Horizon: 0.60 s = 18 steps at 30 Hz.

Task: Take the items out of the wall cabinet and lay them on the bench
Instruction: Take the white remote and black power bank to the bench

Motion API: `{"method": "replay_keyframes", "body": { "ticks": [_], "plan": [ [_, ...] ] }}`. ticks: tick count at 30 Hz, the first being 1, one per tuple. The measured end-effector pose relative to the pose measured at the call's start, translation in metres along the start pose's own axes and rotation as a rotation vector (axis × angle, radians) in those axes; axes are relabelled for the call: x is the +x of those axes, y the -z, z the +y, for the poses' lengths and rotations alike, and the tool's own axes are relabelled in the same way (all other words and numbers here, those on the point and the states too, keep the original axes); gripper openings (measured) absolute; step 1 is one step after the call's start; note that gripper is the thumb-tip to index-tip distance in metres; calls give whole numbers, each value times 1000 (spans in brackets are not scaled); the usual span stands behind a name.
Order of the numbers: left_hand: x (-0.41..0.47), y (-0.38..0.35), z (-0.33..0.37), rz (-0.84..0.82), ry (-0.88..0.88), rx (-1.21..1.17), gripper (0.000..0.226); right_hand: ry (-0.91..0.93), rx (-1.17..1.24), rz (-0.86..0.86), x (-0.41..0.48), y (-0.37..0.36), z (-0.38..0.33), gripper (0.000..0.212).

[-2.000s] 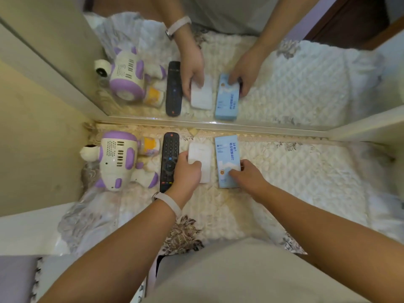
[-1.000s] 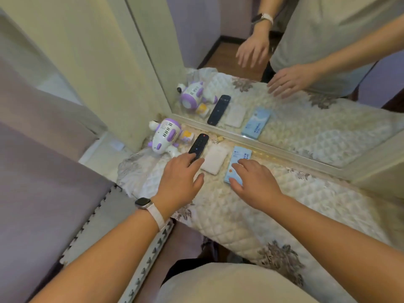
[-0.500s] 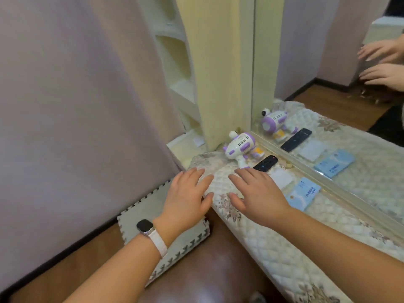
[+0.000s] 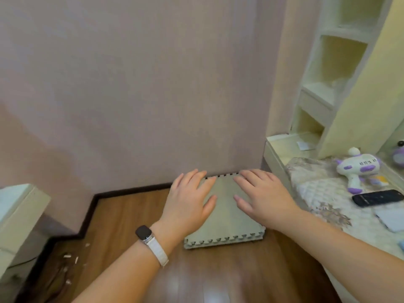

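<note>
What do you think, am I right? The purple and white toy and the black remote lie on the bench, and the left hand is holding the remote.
Not quite. The left hand holds nothing: its fingers are spread open over the foam mat on the floor. The black remote does lie on the bench by the purple and white toy. The head view shows it.

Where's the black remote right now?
The remote lies at the far right of the head view, on the quilted bench beside the purple-and-white toy.
</note>
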<state>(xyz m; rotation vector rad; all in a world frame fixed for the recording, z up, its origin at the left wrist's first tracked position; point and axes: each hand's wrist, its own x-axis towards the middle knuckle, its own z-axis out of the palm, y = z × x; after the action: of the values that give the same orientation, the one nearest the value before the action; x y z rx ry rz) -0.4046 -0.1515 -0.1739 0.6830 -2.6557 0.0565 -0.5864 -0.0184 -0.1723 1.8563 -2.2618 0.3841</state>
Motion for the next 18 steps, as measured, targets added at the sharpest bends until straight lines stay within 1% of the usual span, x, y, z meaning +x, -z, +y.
{"method": "replay_keyframes", "body": {
  "ticks": [5,10,18],
  "plan": [
    [-90,39,-75,32,226,-21,44,188,-5,-10,36,-16,-113,48],
    [-175,75,-135,57,393,4,45,338,17,-14,59,-31,-217,48],
    [-276,117,-196,69,665,136,44,630,46,-60,99,-48,-343,50]
  ]
}}
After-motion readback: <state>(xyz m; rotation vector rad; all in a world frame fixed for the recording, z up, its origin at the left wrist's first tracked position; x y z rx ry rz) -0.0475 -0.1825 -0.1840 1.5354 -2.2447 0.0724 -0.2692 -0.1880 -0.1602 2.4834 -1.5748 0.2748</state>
